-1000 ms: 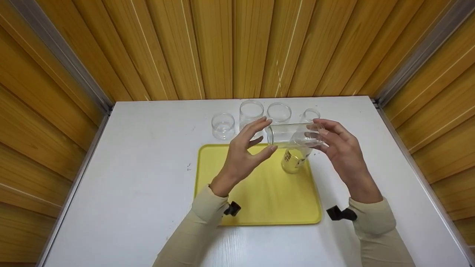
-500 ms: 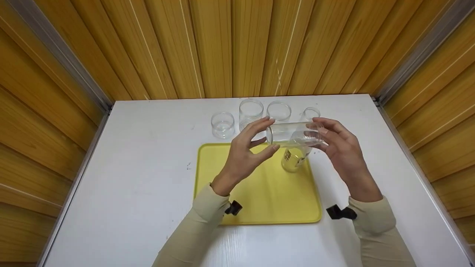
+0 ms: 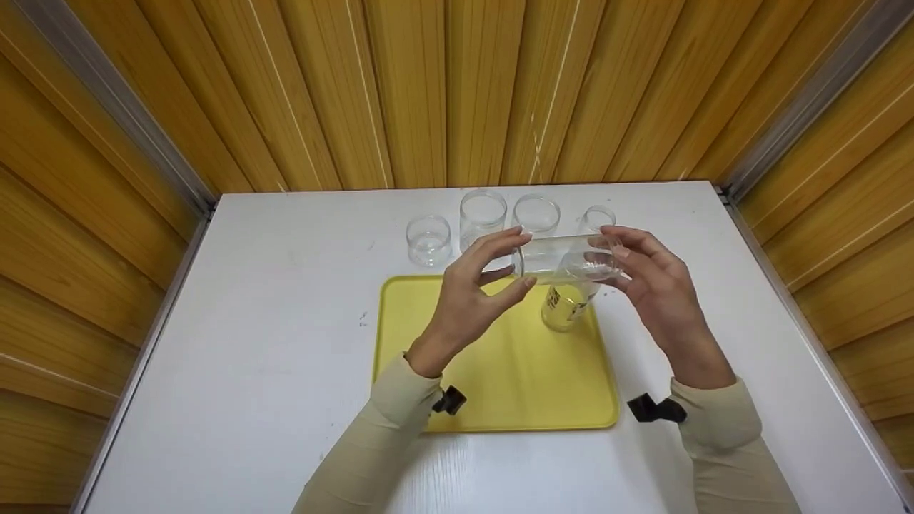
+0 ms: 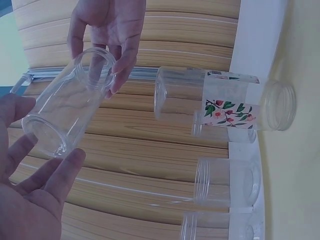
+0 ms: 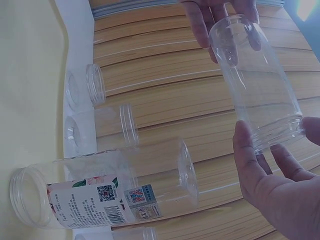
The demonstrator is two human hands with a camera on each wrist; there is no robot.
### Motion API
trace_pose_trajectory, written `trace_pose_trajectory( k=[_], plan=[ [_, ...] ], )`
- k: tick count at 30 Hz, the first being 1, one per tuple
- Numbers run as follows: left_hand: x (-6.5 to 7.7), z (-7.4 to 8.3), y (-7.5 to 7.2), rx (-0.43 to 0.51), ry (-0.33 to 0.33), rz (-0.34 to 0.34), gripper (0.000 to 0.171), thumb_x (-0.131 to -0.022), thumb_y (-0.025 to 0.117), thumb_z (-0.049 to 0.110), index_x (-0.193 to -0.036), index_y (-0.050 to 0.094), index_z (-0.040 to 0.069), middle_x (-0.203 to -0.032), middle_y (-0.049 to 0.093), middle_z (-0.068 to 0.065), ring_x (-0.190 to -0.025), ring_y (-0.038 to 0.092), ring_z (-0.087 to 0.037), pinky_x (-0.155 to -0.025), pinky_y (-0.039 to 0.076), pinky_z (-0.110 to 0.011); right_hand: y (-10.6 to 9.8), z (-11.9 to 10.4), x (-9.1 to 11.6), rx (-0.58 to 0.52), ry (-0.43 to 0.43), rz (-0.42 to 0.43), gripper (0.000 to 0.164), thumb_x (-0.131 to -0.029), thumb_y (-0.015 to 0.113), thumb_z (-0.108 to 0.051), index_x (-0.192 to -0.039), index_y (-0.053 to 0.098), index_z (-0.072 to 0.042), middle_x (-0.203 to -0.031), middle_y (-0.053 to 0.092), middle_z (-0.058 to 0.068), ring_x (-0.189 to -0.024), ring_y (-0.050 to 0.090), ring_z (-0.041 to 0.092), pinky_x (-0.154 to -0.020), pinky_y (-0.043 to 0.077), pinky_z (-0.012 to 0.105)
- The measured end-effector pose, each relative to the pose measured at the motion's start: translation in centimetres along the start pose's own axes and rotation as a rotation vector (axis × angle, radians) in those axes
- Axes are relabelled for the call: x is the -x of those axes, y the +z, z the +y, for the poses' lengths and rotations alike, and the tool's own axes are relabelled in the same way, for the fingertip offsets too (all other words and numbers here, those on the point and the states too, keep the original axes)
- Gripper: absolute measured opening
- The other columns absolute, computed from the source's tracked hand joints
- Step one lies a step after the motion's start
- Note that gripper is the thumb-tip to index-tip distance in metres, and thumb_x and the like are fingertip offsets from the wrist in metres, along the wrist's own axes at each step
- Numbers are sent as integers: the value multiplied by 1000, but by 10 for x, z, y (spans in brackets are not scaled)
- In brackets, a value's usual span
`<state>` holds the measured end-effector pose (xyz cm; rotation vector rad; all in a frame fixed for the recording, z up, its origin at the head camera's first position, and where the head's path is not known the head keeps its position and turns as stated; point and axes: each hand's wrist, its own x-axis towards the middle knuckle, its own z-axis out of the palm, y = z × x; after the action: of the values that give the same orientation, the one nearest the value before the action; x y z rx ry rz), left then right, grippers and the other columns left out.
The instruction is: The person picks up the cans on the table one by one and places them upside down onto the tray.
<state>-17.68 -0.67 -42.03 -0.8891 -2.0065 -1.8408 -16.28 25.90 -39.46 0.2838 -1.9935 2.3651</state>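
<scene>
A clear, unlabelled jar lies sideways in the air between both hands, above the far right part of the yellow tray. The right hand grips its threaded mouth end, fingers around the neck in the right wrist view. At the base end, the left hand holds the rim with its thumb and fingertips. Below and partly behind stands a second clear jar with a flower-printed label, mouth down on the tray. Its other side carries printed text and a QR code in the right wrist view.
Several clear jars stand mouth up behind the tray, among them a short one on the left, a taller one, and a narrow one on the right. The white table ends at a wood-patterned wall.
The left fingertips have moved slightly right, onto the base end of the held jar. The right hand and the labelled jar stay nearly where they were.
</scene>
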Motion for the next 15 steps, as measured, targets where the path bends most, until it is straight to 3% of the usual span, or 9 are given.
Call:
trace_pose_trajectory(
  k=[15],
  plan=[
    [1,2,0,-33,24,24,41,-95,81,11,-134,69,6,-135,66,-7,-125,65,-22,-92,60,-34,-1,0,1,15,-3,-28,35,-112,51,-10,-143,56,4,-136,61,19,-125,62,32,-100,56,38]
  ],
)
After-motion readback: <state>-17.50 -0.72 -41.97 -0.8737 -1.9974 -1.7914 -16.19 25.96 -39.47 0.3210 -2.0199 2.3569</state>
